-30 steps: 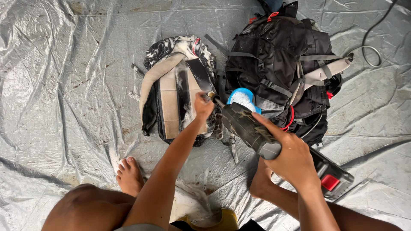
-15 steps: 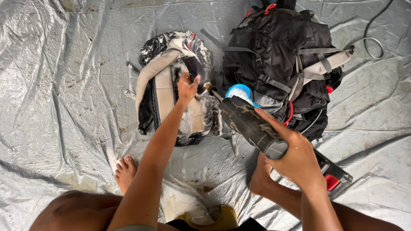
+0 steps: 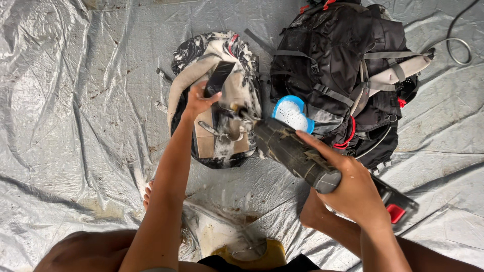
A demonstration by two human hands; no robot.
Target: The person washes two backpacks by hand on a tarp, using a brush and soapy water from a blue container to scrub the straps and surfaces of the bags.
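A: State the position and condition of the left hand (image 3: 200, 98).

B: The left hand rested on the upper part of the soapy backpack (image 3: 214, 100), its fingers closed around a dark strap or flap of that bag. The bag lay flat on the tarpaulin (image 3: 70, 116), a crinkled, silver-grey plastic sheet with brown dirt marks. The bag's fabric was dark, coated in patches of white foam, with pale padded shoulder straps curving over it and a tan rectangular panel at its centre.

A: And the right hand (image 3: 353, 189)?

B: The right hand was clamped around the rear end of a power tool (image 3: 295, 153). The tool body was cylindrical, dark and scuffed, angled from the hand toward the soapy backpack. Its tip met the foam-covered area just below the left hand; the attachment there was blurred, so its shape could not be determined.

A: Adjacent items?

B: A black backpack (image 3: 348, 60) lay just beside the soapy one, on its right. Woven fabric, grey webbing straps, red cord accents, one pale padded strap. A blue container (image 3: 291, 114), rounded, holding white suds, sat touching the black backpack's lower left edge. A thin cable (image 3: 456, 45) looped on the tarpaulin at the upper right. A black and red object (image 3: 396, 206) lay partly hidden beneath the right wrist. The person's bare foot (image 3: 147, 194) rested on the sheet.
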